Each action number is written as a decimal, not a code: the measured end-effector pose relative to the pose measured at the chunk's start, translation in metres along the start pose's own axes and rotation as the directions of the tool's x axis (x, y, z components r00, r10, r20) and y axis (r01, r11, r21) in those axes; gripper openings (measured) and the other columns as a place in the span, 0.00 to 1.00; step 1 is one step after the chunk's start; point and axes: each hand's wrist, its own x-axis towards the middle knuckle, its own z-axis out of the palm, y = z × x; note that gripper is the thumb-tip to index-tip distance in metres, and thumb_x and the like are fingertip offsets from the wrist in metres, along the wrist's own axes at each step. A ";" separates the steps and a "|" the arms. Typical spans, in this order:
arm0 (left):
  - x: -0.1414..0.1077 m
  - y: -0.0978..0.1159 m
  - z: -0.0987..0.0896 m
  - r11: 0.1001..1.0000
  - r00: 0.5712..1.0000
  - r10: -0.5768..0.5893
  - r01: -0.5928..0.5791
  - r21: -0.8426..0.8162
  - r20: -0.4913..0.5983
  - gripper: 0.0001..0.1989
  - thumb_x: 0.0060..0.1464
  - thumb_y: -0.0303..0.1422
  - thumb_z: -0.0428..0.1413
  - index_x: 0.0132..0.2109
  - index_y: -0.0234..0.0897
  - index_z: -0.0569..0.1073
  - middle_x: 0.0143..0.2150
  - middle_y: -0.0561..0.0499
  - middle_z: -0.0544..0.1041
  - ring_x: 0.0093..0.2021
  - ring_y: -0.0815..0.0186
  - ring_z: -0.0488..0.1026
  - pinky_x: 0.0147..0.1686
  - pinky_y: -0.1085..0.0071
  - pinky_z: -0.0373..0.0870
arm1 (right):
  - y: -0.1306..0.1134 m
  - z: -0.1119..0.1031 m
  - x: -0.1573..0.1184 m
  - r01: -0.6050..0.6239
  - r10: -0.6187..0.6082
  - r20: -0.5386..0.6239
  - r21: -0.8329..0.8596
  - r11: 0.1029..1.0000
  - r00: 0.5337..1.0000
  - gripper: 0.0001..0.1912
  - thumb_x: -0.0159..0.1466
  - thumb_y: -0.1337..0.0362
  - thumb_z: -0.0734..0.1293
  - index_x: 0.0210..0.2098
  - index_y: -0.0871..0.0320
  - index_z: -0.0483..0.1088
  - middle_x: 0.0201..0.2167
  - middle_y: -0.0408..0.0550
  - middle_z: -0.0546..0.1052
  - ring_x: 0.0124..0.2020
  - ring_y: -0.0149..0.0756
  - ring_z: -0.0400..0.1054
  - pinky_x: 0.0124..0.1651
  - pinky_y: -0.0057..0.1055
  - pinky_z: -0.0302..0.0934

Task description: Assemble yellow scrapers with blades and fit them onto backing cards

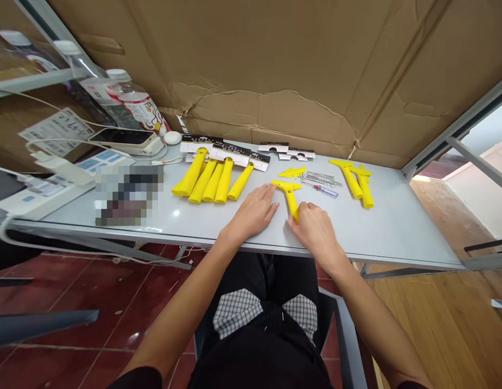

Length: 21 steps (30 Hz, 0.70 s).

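My right hand [316,227] is closed around the lower handle of a yellow T-shaped scraper [290,197], which lies at a slant on the table with its head pointing away from me. My left hand [257,209] rests flat on the tabletop, fingers stretched out, their tips close to the left end of the scraper head; whether they touch it I cannot tell. Just beyond the head are small yellow plastic pieces [292,172], a pile of thin metal strips [320,179] and a small screwdriver [326,190] with a clear handle.
Several yellow handles [212,181] with black-and-white header cards lie to the left. More cards [296,154] sit at the back. Two yellow scrapers [358,183] lie to the right. A power strip [65,186], phone [123,137] and bottles [140,105] occupy the left end. Cardboard [275,65] stands behind.
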 end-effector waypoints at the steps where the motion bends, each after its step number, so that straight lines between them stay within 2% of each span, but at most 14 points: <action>1: 0.000 0.000 0.000 1.000 1.000 0.005 -0.005 -0.005 0.000 0.31 0.74 0.38 0.47 0.73 0.19 0.65 0.76 0.23 0.65 0.79 0.44 0.60 0.77 0.46 0.56 | -0.002 0.002 0.001 0.003 -0.003 -0.009 0.011 1.000 1.000 0.16 0.75 0.61 0.63 0.51 0.67 0.76 0.47 0.65 0.83 0.42 0.55 0.80 0.39 0.41 0.62; 5: 0.000 -0.002 0.001 0.999 0.998 0.045 -0.046 -0.006 -0.047 0.24 0.74 0.36 0.46 0.66 0.27 0.74 0.74 0.29 0.70 0.77 0.46 0.64 0.76 0.46 0.59 | 0.012 0.008 0.008 0.054 -0.045 -0.079 0.121 0.991 0.996 0.23 0.76 0.50 0.62 0.49 0.64 0.78 0.42 0.61 0.84 0.42 0.55 0.80 0.42 0.43 0.66; 8: 0.002 -0.003 -0.001 0.999 0.995 0.025 -0.029 -0.043 -0.096 0.23 0.74 0.36 0.46 0.63 0.27 0.77 0.72 0.30 0.73 0.74 0.47 0.68 0.75 0.47 0.62 | 0.047 0.010 0.024 0.162 -0.100 -0.214 0.294 0.942 0.972 0.20 0.75 0.53 0.62 0.48 0.60 0.80 0.42 0.57 0.85 0.42 0.50 0.80 0.49 0.43 0.69; 10: 0.005 -0.003 -0.006 0.993 0.991 -0.032 0.017 -0.115 -0.132 0.24 0.74 0.36 0.45 0.63 0.25 0.77 0.70 0.29 0.74 0.73 0.48 0.70 0.75 0.48 0.63 | 0.079 0.009 0.042 0.224 -0.086 -0.304 0.456 0.861 0.949 0.20 0.75 0.53 0.61 0.44 0.57 0.81 0.43 0.55 0.86 0.43 0.47 0.80 0.51 0.43 0.71; 12: 0.010 -0.001 -0.011 0.969 0.979 -0.115 0.073 -0.236 -0.170 0.25 0.75 0.37 0.45 0.63 0.27 0.78 0.68 0.33 0.77 0.70 0.49 0.73 0.74 0.49 0.65 | 0.114 0.008 0.063 0.187 0.008 -0.280 0.663 0.725 0.960 0.25 0.76 0.48 0.59 0.47 0.59 0.81 0.45 0.56 0.87 0.42 0.46 0.82 0.52 0.44 0.74; 13: 0.014 -0.001 -0.013 0.945 0.970 -0.161 0.098 -0.311 -0.182 0.24 0.75 0.38 0.45 0.62 0.30 0.79 0.66 0.36 0.80 0.69 0.50 0.75 0.73 0.50 0.66 | 0.129 0.008 0.074 0.169 0.054 -0.266 0.743 0.648 0.962 0.26 0.76 0.46 0.60 0.49 0.60 0.80 0.47 0.58 0.86 0.45 0.46 0.82 0.54 0.45 0.75; 15: 0.022 0.001 -0.014 0.869 0.946 -0.268 0.156 -0.470 -0.181 0.23 0.74 0.40 0.48 0.60 0.34 0.82 0.64 0.40 0.82 0.67 0.51 0.76 0.72 0.51 0.67 | 0.153 0.008 0.094 0.164 0.095 -0.257 0.817 0.552 0.962 0.26 0.74 0.43 0.64 0.50 0.60 0.79 0.50 0.59 0.85 0.53 0.46 0.81 0.61 0.44 0.73; 18: 0.038 0.000 -0.007 0.720 0.904 -0.402 0.213 -0.660 -0.146 0.20 0.72 0.38 0.49 0.57 0.36 0.83 0.63 0.40 0.83 0.66 0.52 0.77 0.71 0.52 0.69 | 0.167 0.008 0.120 0.122 0.101 -0.173 0.914 0.386 0.980 0.27 0.74 0.41 0.63 0.50 0.58 0.77 0.53 0.60 0.84 0.59 0.43 0.79 0.65 0.43 0.71; 21: 0.056 -0.003 0.003 0.657 0.871 -0.459 0.197 -0.728 -0.178 0.17 0.71 0.37 0.51 0.53 0.38 0.83 0.62 0.41 0.83 0.66 0.53 0.77 0.72 0.53 0.67 | 0.169 0.005 0.137 0.061 0.141 -0.113 0.942 0.329 0.984 0.29 0.76 0.39 0.58 0.50 0.57 0.75 0.59 0.62 0.81 0.63 0.43 0.77 0.63 0.43 0.72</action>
